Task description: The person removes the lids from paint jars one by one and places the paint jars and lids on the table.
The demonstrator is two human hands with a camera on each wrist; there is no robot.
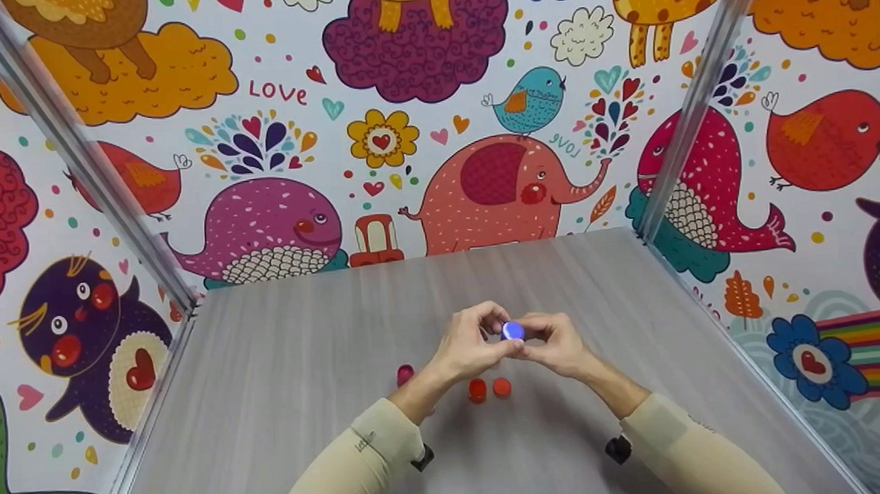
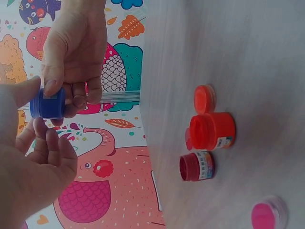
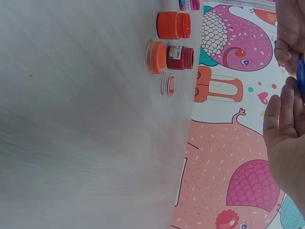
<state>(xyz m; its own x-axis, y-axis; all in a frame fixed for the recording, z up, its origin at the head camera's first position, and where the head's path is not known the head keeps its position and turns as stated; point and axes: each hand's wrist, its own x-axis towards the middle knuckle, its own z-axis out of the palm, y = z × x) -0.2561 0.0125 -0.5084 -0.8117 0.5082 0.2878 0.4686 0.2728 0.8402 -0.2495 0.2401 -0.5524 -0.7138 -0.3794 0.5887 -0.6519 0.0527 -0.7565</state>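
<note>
Up off the table, a small blue paint jar [image 1: 513,331] is held between both hands. My left hand [image 1: 470,342] pinches one end of it between thumb and fingers. From the other side, my right hand [image 1: 559,342] grips it, its thumb lying along the jar's side in the left wrist view. Whether the jar's lid is loose cannot be told. Below on the table stand an orange jar [image 2: 214,131] and a dark red jar [image 2: 196,166], both uncapped, with an orange lid [image 2: 204,99] beside the orange jar. The right wrist view cuts off most of the blue jar.
A clear-rimmed red lid [image 3: 167,86] lies near the dark red jar. A pink-topped piece [image 2: 269,213] sits apart on the grey table [image 1: 306,401]. Printed panels [image 1: 280,150] in metal frames [image 1: 672,118] enclose the table's back and sides.
</note>
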